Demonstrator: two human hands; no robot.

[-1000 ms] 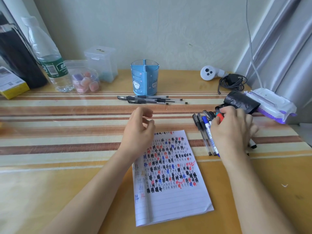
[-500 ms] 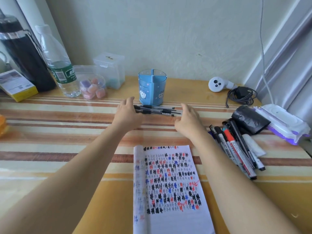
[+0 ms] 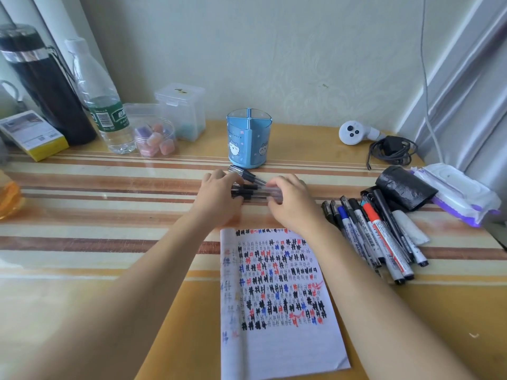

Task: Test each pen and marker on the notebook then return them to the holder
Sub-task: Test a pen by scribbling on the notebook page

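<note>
A bundle of black gel pens (image 3: 253,192) lies on the table just in front of the blue pen holder (image 3: 249,138), which stands empty. My left hand (image 3: 220,194) grips the bundle's left end and my right hand (image 3: 290,200) grips its right end. One more pen (image 3: 247,174) lies apart behind the bundle, angled toward the holder. The open notebook (image 3: 279,303), covered in black, red and blue marks, lies near me. Several whiteboard markers (image 3: 375,237) lie in a row to the notebook's right.
A water bottle (image 3: 101,105), a black flask (image 3: 46,89), a jar of cubes (image 3: 155,138) and a clear box (image 3: 182,111) stand at the back left. A black pouch (image 3: 406,187), a wipes pack (image 3: 455,193), a coiled cable (image 3: 392,152) and a white controller (image 3: 354,133) sit at the right.
My right hand left the markers and both hands reached to the gel pens by the holder. They have now closed in from both ends and gathered the pens into a bundle.
</note>
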